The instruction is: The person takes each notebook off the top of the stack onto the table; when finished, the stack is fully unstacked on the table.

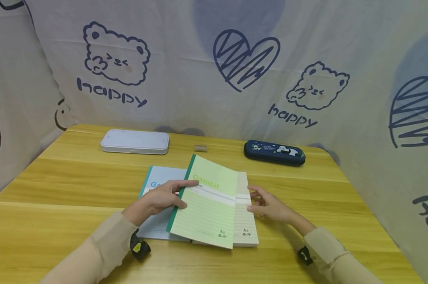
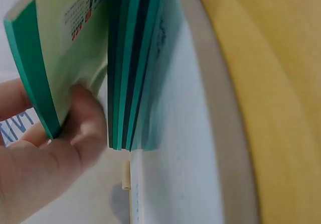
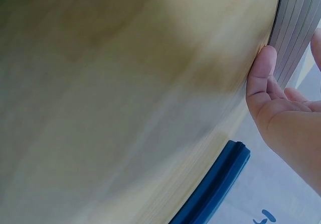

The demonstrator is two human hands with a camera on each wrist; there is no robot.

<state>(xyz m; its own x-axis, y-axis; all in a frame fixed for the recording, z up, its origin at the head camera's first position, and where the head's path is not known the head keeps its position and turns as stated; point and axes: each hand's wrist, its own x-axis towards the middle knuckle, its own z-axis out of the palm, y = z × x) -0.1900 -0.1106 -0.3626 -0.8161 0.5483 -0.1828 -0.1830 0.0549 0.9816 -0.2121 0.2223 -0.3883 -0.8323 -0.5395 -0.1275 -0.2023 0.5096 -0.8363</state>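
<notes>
My left hand (image 1: pixel 164 196) pinches a light green notebook (image 1: pixel 210 213) at its dark green spine, thumb and fingers on opposite faces. That notebook is raised and tilted over a beige notebook (image 1: pixel 247 225) and a blue notebook (image 1: pixel 160 225). In the left wrist view the green notebook (image 2: pixel 50 48) stands apart from several stacked green spines (image 2: pixel 133 68). My right hand (image 1: pixel 270 205) is at the right side of the beige notebook, fingers loosely bent. From the right wrist view, its thumb (image 3: pixel 263 66) lies against the grey page edges (image 3: pixel 296 28) of the stack.
Along the back of the wooden table (image 1: pixel 75 185) are a white flat case (image 1: pixel 135 141), a small brownish cylinder (image 1: pixel 200 148) and a dark blue panda pencil case (image 1: pixel 274 153). A printed white cloth (image 1: pixel 185 90) hangs behind the table and on both sides.
</notes>
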